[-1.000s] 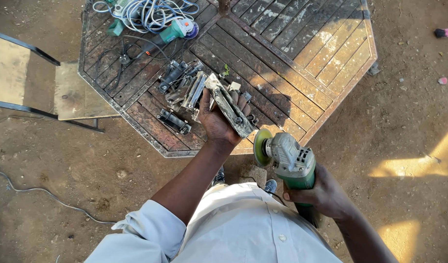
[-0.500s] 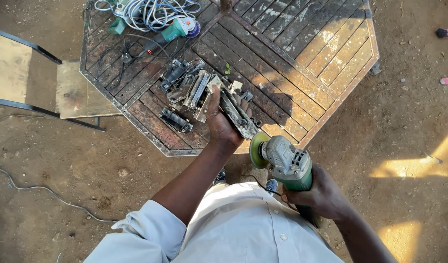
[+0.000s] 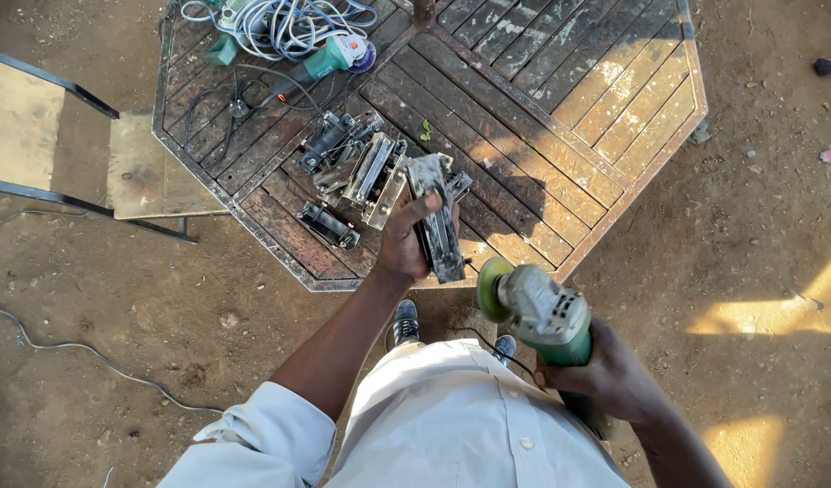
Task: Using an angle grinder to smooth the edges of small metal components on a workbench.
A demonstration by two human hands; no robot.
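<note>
My left hand grips a long grey metal piece, lifted above the near edge of an octagonal slatted table. My right hand holds a green angle grinder by its body, the disc end pointing toward the metal piece, a short gap between them. A pile of similar metal pieces lies on the table just left of my left hand.
A second green grinder and coiled pale cables lie at the table's far left. A metal-framed chair with wooden boards stands left of the table. A cable runs across the dirt ground.
My left hand has turned the metal piece more upright and drawn it slightly toward me. The grinder has shifted a little toward the piece.
</note>
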